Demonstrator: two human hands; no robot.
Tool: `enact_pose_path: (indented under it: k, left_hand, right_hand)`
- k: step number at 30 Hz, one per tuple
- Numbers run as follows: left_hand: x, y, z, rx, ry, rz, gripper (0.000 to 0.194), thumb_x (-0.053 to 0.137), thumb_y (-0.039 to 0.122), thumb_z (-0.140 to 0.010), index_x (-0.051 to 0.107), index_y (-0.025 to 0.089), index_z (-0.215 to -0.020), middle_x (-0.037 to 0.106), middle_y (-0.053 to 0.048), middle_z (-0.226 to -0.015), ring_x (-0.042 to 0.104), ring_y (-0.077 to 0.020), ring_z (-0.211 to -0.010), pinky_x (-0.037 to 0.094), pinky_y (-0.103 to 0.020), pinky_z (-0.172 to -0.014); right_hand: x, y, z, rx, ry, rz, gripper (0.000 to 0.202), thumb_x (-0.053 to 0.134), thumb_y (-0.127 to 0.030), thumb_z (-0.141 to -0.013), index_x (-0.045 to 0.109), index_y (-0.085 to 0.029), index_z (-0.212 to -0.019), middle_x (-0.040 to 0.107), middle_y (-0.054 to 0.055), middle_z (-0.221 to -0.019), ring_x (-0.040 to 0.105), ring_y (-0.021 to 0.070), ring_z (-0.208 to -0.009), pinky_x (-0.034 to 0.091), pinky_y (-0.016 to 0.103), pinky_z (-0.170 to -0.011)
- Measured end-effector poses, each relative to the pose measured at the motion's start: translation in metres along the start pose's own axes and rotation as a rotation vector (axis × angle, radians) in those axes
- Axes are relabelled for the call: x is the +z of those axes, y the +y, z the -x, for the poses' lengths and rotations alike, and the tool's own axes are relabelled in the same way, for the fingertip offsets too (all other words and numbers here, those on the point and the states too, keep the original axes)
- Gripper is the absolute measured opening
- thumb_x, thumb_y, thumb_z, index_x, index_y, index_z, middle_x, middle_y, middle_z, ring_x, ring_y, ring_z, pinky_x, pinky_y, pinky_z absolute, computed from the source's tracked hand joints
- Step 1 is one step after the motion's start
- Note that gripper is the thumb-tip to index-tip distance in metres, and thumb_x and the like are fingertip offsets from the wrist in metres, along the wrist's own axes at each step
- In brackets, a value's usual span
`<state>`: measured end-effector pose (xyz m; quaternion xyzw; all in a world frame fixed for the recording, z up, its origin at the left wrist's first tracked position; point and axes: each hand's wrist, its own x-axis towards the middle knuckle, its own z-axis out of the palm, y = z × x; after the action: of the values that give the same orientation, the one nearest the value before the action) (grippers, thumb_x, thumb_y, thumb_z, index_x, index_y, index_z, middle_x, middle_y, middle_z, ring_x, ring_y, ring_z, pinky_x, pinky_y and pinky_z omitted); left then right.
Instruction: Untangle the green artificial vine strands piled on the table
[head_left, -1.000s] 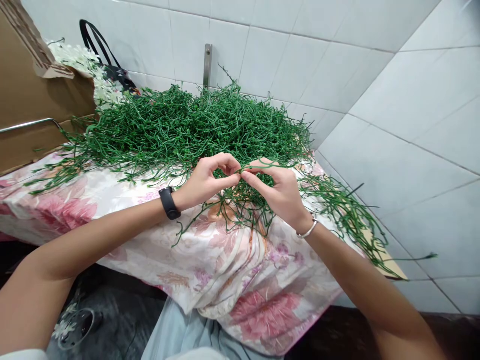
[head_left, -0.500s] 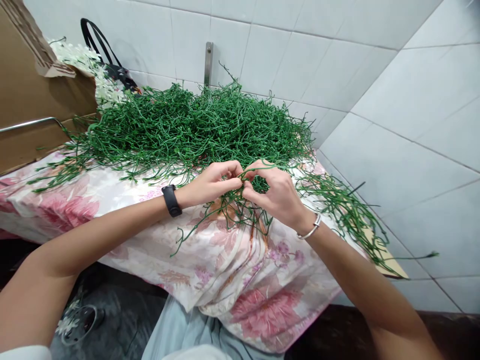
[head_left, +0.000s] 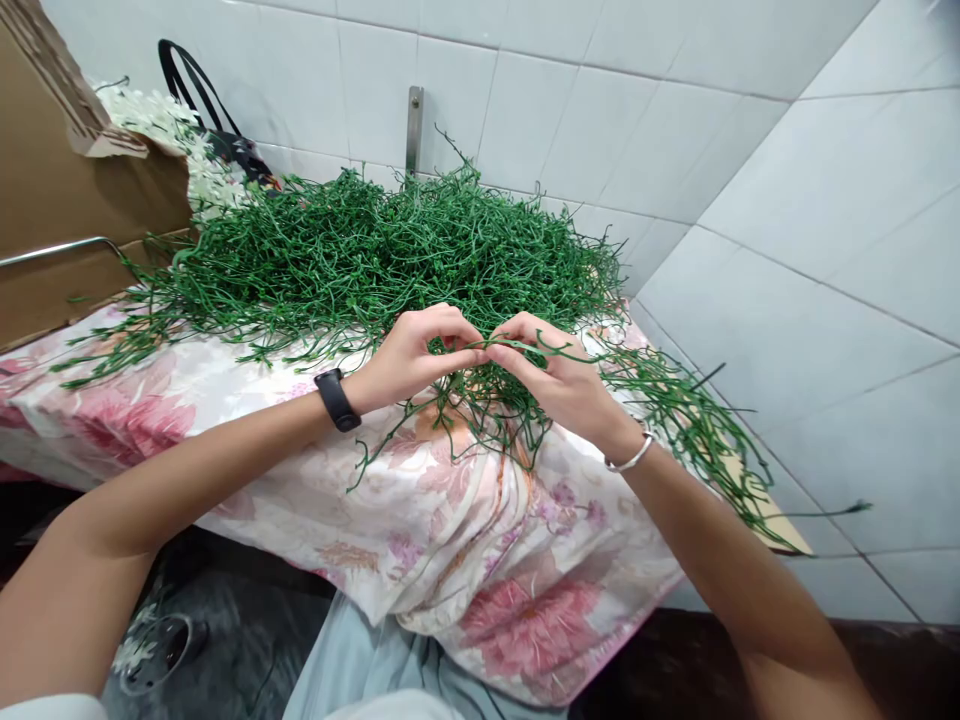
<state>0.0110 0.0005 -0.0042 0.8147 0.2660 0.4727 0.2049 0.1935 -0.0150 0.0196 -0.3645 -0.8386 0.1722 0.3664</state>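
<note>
Fingertip to fingertip, my left hand [head_left: 431,350] and my right hand [head_left: 551,370] pinch a thin green artificial stem [head_left: 551,349] over the front of the table. Part of the stem trails back across the fingers of my right hand. Both hands are closed, and the exact pinch point is partly covered by the fingers. Loose green stems [head_left: 480,420] lie on the cloth just below my hands. Behind them rises a big tangled heap of green stems [head_left: 397,250]. A black band circles my left wrist and a silver bangle my right.
A floral tablecloth [head_left: 525,620] drapes over the table. More stems [head_left: 690,430] lie on the right, over a tan board [head_left: 787,535]. At left stand a cardboard box [head_left: 75,200], white artificial flowers [head_left: 214,180] and a black bag [head_left: 240,150]. Tiled walls [head_left: 825,250] close off the back and right.
My fingertips have come closer together and risen slightly. The stem has shifted, and its loose part now reaches farther right over my right hand.
</note>
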Motion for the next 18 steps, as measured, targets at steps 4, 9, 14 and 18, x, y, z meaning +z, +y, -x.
enact_pose_path:
  k: [4,9,14,18]
  left_hand:
    - [0.0,0.005,-0.002,-0.063,-0.021,0.149,0.015,0.063,0.03,-0.072,0.061,0.015,-0.069,0.053,0.0,-0.066,0.046,-0.0096,-0.065,0.037,-0.024,-0.062]
    - [-0.004,0.01,-0.004,-0.125,-0.076,0.218,0.013,0.059,0.026,-0.073,0.057,0.014,-0.068,0.051,0.001,-0.066,0.045,-0.0088,-0.062,0.037,-0.023,-0.06]
    - [-0.006,0.013,-0.006,0.079,-0.021,-0.102,0.006,0.058,0.015,-0.068,0.053,0.014,-0.065,0.05,0.001,-0.065,0.044,-0.0092,-0.065,0.037,-0.023,-0.063]
    - [-0.004,0.016,-0.004,0.222,0.035,-0.365,0.005,0.055,0.016,-0.069,0.052,0.015,-0.065,0.05,0.0,-0.064,0.043,-0.0117,-0.067,0.037,-0.025,-0.063]
  right_hand:
    - [-0.001,0.003,-0.003,0.111,-0.078,-0.264,0.023,0.05,-0.04,-0.081,0.053,-0.018,-0.075,0.052,0.001,-0.072,0.047,0.0114,-0.069,0.039,0.025,-0.064]
    - [0.002,0.01,-0.003,0.216,-0.162,-0.568,0.018,0.05,-0.036,-0.079,0.051,-0.019,-0.075,0.05,0.001,-0.075,0.048,0.0127,-0.073,0.041,0.028,-0.07]
    - [0.005,0.01,-0.006,0.224,-0.236,-0.797,0.011,0.049,-0.028,-0.075,0.054,-0.019,-0.074,0.049,0.002,-0.079,0.047,0.0134,-0.075,0.04,0.029,-0.071]
    - [0.007,0.005,-0.008,0.289,-0.237,-0.836,0.012,0.051,-0.025,-0.075,0.051,-0.018,-0.066,0.043,-0.001,-0.071,0.043,0.0104,-0.068,0.036,0.026,-0.066]
